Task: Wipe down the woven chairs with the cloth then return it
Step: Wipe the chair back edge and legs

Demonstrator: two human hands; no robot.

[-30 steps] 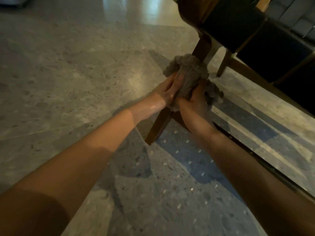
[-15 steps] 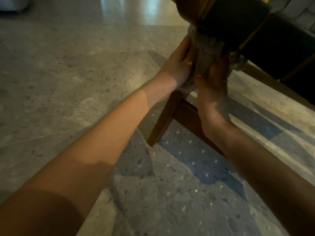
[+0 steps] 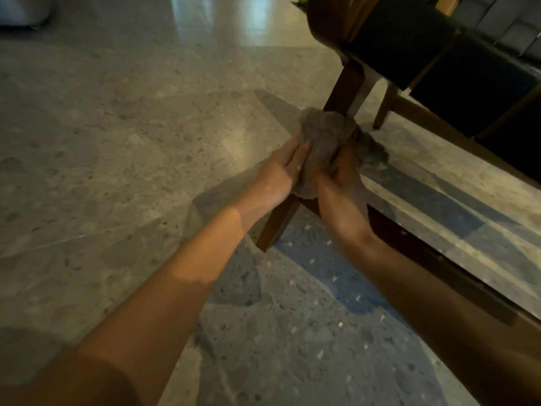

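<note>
Cloth (image 3: pixel 322 142), grey and bunched, is wrapped round the front chair leg (image 3: pixel 344 89) about halfway along its length, and both hands clamp it there. The left fingers (image 3: pixel 295 153) lie close together along the cloth on the left of the leg, curling onto it at the tips. The right fingers (image 3: pixel 347 158) are partly hidden behind the bundle. The thumb shows on the near face, and the grip closes on the cloth from the right of the leg. A loose tail of cloth sticks out beyond the right hand, further to the right of the leg.

The left hand (image 3: pixel 281 174) and the right hand (image 3: pixel 342 186) sit almost touching, palms facing each other with the leg between them. Both bare forearms run back from the leg toward the camera, the left one lit and the right one in shadow.

Above the hands the leg, dark brown wood, rises at a tilt to the seat of the chair (image 3: pixel 409 39), whose dark panels are framed in lighter wood. Below the hands it reaches the floor (image 3: pixel 117 142), grey speckled stone. A lower rail (image 3: pixel 456 276) meets the leg just under the right hand and runs away to the right. A second leg (image 3: pixel 385 108) stands behind and to the right of the front one. Blue speckled flooring (image 3: pixel 336 276) lies just right of the leg's foot.
</note>
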